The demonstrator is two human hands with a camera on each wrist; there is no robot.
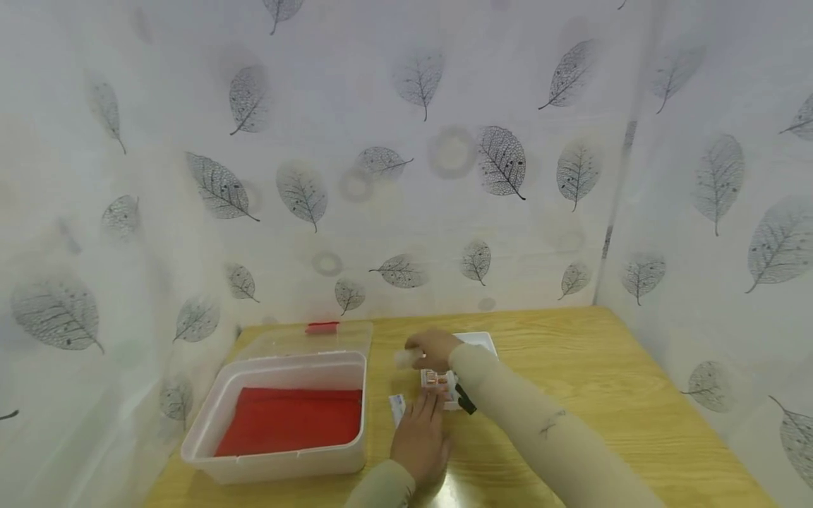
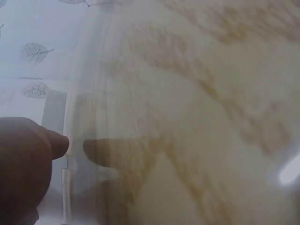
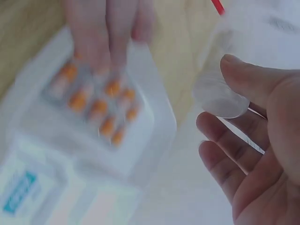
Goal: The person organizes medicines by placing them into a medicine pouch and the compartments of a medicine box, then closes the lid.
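Note:
My right hand (image 1: 435, 348) is raised over the table and pinches a small clear plastic cup (image 3: 220, 96) between thumb and fingers. Below it, a blister pack of orange-and-white capsules (image 3: 107, 105) lies in a white plastic tray (image 3: 161, 112). My left hand (image 1: 419, 437) reaches forward with its fingers stretched out, and the fingertips rest on the upper edge of the pack. Beside the pack in the tray is a white packet (image 3: 21, 192) with teal print. In the left wrist view only part of the left hand (image 2: 26, 164) shows, next to the tray's side.
To the left stands a translucent plastic bin (image 1: 279, 462) with red cloth (image 1: 292, 423) inside; its clear lid (image 1: 273, 342) lies behind. A white-and-blue packet (image 1: 396, 406) is left of the tray. A black item (image 1: 466, 400) and a white container (image 1: 479, 340) are near the right forearm.

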